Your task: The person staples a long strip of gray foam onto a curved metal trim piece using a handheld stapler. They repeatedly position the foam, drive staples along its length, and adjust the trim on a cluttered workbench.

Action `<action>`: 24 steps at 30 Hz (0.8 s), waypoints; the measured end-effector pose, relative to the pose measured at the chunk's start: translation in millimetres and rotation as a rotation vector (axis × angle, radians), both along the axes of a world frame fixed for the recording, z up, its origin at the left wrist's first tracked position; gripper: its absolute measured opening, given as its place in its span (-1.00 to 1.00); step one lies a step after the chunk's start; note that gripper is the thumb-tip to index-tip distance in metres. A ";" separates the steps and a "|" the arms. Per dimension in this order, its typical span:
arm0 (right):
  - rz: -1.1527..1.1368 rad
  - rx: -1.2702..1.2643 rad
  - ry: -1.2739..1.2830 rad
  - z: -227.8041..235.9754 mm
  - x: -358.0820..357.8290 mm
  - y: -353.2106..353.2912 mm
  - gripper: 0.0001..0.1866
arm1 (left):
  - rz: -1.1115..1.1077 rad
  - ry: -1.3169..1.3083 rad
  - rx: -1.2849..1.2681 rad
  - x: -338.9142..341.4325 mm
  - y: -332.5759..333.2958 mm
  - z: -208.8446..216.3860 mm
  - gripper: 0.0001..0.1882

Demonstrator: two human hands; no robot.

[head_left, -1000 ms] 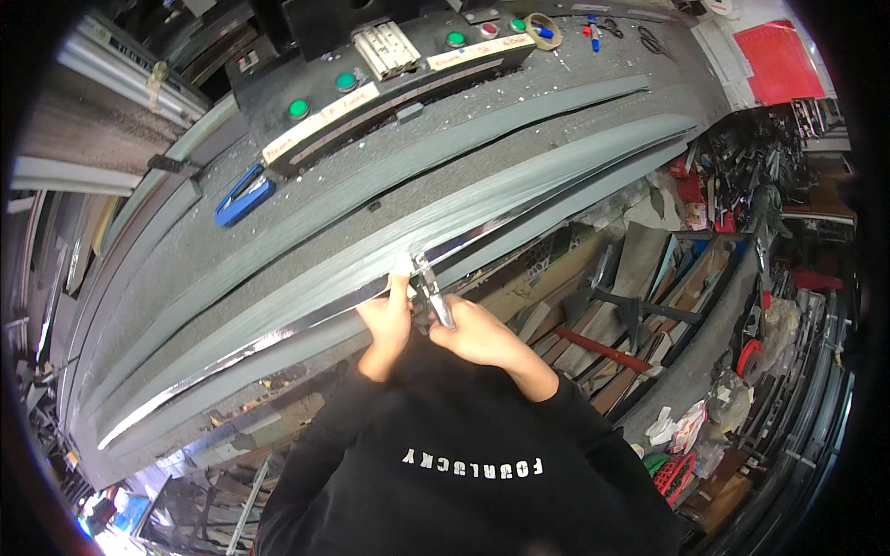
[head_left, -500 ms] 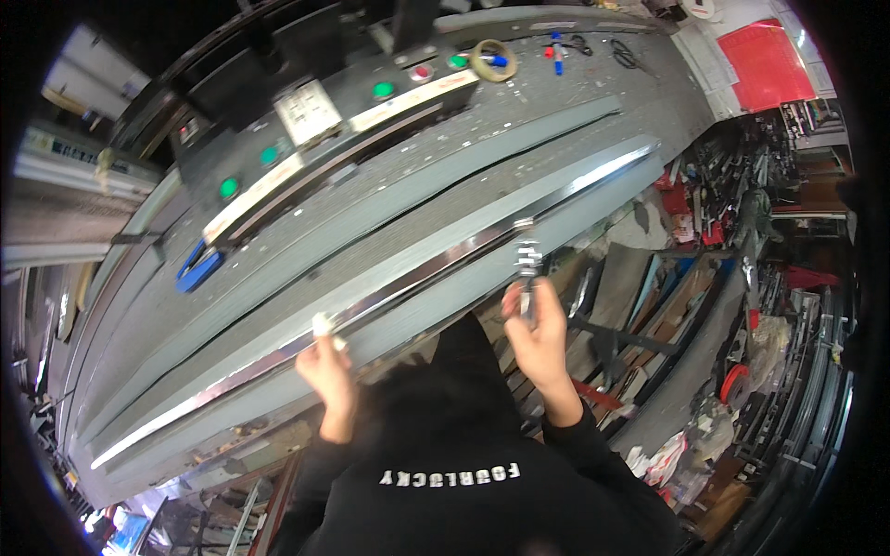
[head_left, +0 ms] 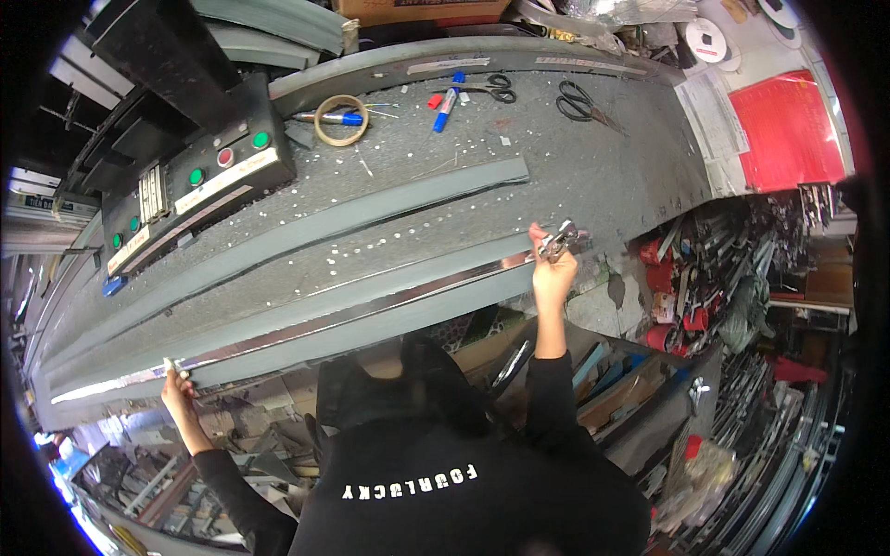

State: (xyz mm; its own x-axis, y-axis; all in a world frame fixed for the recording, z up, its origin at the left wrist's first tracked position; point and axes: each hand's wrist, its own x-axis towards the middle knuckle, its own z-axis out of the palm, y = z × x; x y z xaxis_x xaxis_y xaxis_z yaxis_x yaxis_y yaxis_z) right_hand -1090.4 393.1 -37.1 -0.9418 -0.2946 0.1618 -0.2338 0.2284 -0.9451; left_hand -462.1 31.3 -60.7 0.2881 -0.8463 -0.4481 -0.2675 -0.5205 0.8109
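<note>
Left hand (head_left: 178,394): fingertips closing together, pinching a small pale piece (head_left: 172,365) against the left stretch of the glossy strip; the piece's material I cannot tell. Black control box (head_left: 172,196): hard-edged, with round green and red buttons, standing on the worktop (head_left: 603,171), which is dark grey and flecked with white. Glossy strip (head_left: 389,304): long, narrow, mirror-smooth, running lengthwise between two matte grey bands, its right end lying near my other hand. Grey length (head_left: 362,208): flat, matte, lying apart on the far side. Tape roll (head_left: 341,120): a tan ring, lying flat. Marker (head_left: 446,109): blue and white, slim. Right hand (head_left: 553,273): fingers curling around a shiny metal tool (head_left: 559,241), which I am holding above the strip's right end. Scissors (head_left: 577,102): dark-looped, resting on the worktop. Red sheet (head_left: 783,130): flat, hanging at far right.
</note>
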 end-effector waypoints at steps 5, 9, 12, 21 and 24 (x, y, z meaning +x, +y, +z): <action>0.020 -0.208 -0.429 -3.0 -18.6 11.1 -0.85 | 0.053 0.061 0.157 -15.1 -7.3 6.8 -0.31; 0.055 0.084 -0.332 10.2 -21.2 8.0 -0.87 | -0.092 0.163 0.330 -93.1 32.3 15.9 -0.26; 0.074 -0.002 -0.403 15.9 -23.6 7.0 -0.87 | -0.364 0.263 0.341 -188.4 95.8 26.2 -0.22; 0.169 -0.012 -0.417 6.7 -25.3 18.0 -0.86 | -0.550 0.693 0.440 -451.0 265.6 45.0 -0.36; 0.206 0.189 -0.314 7.3 -27.0 20.6 -0.87 | -0.599 0.719 0.455 -504.6 293.2 43.3 -0.44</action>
